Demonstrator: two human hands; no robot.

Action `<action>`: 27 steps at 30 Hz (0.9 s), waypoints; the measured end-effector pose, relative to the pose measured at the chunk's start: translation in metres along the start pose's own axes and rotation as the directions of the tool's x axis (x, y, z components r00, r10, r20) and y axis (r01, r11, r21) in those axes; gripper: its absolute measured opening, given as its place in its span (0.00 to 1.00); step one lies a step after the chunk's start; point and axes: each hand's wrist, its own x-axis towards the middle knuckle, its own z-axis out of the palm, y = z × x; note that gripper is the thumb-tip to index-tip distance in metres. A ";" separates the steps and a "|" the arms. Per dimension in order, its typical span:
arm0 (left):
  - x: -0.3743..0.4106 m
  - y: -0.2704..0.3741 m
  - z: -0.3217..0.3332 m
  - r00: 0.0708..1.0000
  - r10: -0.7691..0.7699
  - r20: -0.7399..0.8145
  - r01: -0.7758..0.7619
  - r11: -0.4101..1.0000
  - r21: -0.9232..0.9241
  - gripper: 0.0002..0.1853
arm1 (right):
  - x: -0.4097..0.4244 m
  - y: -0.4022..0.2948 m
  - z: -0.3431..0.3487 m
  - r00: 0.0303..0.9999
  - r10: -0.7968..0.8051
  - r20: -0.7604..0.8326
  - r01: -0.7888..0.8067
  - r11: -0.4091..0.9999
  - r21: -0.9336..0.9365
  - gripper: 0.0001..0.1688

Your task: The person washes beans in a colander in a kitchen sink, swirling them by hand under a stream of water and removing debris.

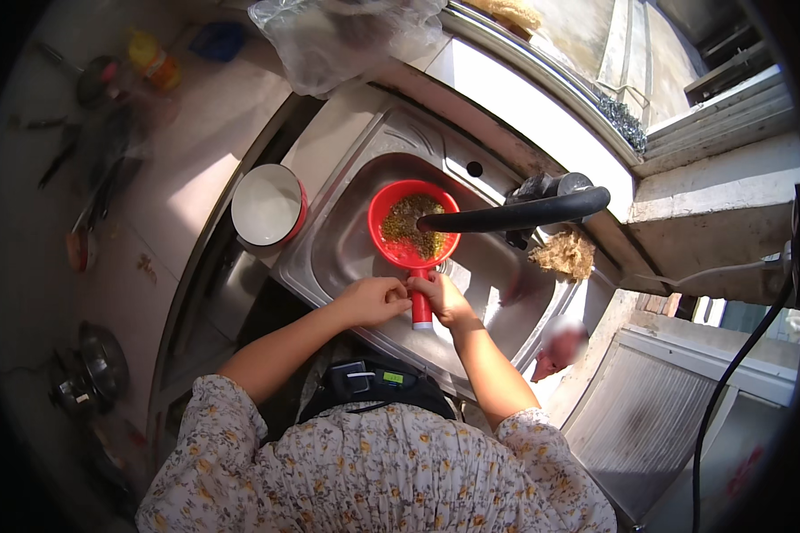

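Note:
My right hand (pixel 445 298) grips the handle of a red plastic ladle-like scoop (pixel 375 233) under the spout of a black faucet (pixel 533 212). Small green beans or seeds (pixel 433 248) lie in water inside the scoop. The scoop is over the basin of a stainless steel sink (pixel 337 206). Beside the handle, on its left, is my left hand (pixel 377 301), its fingers loosely curled; whether they touch the handle is hard to tell. It appears to hold nothing.
A white-lined red pot (pixel 267 205) stands left of the sink. Right of the faucet lies a tan fibrous scrubber (pixel 565 256). A clear plastic bag (pixel 347 40) is behind the sink. Pans (pixel 103 360), utensils and a yellow bottle (pixel 155 61) sit on the left.

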 end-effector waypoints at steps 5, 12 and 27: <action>0.047 -0.003 -0.022 0.995 -0.099 -0.021 0.063 0.769 -0.636 0.11 | 0.006 0.002 -0.034 0.998 0.029 0.063 -0.020 0.991 -0.134 0.07; 0.144 0.002 -0.006 0.996 -0.089 -0.012 0.006 0.201 -0.980 0.09 | 0.006 -0.002 -0.028 0.989 0.048 0.141 -0.019 0.979 -0.205 0.08; 0.031 -0.043 -0.034 0.943 -0.050 -0.330 -0.274 0.447 -0.851 0.24 | 0.050 0.054 -0.080 0.913 -0.408 -0.015 0.123 0.309 -0.943 0.19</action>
